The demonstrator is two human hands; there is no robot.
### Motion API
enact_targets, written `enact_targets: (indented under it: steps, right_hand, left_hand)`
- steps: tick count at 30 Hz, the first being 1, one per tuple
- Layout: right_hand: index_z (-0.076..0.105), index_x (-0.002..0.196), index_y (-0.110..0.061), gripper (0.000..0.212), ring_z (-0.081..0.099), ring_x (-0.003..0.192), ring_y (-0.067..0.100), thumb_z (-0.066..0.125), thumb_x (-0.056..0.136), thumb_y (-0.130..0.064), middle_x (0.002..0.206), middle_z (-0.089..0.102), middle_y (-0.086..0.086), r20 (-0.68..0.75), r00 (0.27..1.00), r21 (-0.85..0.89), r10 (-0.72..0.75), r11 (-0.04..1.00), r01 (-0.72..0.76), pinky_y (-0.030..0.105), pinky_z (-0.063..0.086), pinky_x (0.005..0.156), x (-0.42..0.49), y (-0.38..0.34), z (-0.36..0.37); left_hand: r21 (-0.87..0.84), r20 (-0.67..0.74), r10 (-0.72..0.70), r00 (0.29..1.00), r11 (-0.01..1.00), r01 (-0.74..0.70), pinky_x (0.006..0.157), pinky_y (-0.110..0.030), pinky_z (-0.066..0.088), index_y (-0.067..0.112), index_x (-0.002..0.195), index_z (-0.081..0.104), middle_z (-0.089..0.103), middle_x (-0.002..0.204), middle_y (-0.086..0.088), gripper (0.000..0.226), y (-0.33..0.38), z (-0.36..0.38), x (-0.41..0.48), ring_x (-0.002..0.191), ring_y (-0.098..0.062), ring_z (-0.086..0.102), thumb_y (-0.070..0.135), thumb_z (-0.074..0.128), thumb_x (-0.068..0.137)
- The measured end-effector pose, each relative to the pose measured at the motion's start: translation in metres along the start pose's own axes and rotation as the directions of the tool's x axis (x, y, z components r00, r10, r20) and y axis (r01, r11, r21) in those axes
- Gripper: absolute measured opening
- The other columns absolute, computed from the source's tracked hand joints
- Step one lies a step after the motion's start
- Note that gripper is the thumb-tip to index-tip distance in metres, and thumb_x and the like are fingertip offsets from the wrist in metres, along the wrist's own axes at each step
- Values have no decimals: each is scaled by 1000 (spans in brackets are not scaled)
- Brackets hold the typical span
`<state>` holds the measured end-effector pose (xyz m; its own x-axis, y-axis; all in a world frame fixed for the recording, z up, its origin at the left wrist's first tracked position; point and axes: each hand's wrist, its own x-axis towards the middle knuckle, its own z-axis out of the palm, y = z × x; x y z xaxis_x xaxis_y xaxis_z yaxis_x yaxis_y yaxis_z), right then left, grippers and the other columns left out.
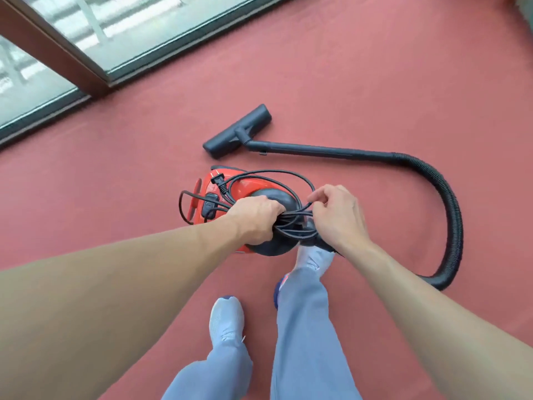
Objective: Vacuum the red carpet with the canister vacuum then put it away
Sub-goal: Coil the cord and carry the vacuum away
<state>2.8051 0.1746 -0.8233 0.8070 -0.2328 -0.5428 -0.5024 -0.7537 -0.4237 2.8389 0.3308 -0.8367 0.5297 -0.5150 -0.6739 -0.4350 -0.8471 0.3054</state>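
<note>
A red and black canister vacuum (245, 187) stands on the red carpet (346, 82) just ahead of my feet. Its black power cord (271, 176) lies in loose loops over the body, the plug (217, 180) resting on the red top. My left hand (256, 219) grips the bundled cord loops above the canister. My right hand (336, 215) pinches a strand of the same bundle from the right. The black hose (450, 220) curves round on the right to the wand (317, 150) and the floor head (238, 129), which lie flat on the carpet.
A floor-level window with a dark frame (95, 73) runs along the upper left. My two feet in light shoes (226, 319) and blue trousers stand behind the canister. Open carpet stretches to the right and far side.
</note>
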Motion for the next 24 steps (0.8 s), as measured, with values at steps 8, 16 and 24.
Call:
enact_targets:
  steps: [8, 16, 24]
  right_hand:
    - [64, 98, -19, 23, 60, 100, 33, 42, 93, -19, 107, 67, 5, 41, 999, -249, 7, 968, 3, 36, 45, 80, 100, 8, -25]
    - [64, 103, -15, 23, 59, 104, 36, 44, 92, -18, 109, 68, 12, 119, 992, -376, -47, 922, 89, 38, 44, 84, 188, -10, -14]
    - [60, 124, -13, 37, 50, 121, 36, 52, 88, -17, 126, 54, 16, 250, 967, -425, -49, 892, 155, 41, 40, 100, 277, -14, 54]
  left_hand:
    - [-26, 41, 41, 998, 999, -40, 72, -32, 37, 20, 115, 60, 66, 118, -4, 27, 4, -25, 75, 109, -29, 62, 16, 56, 88]
    - [1, 54, 175, 983, 985, -175, 72, -33, 43, 22, 99, 61, 67, 103, -1, 12, -8, -39, 140, 98, -26, 63, 28, 58, 89]
    - [-110, 141, 332, 933, 942, -318, 50, -27, 31, 23, 65, 40, 46, 65, 6, 28, -27, -23, 160, 56, -15, 43, 34, 64, 76]
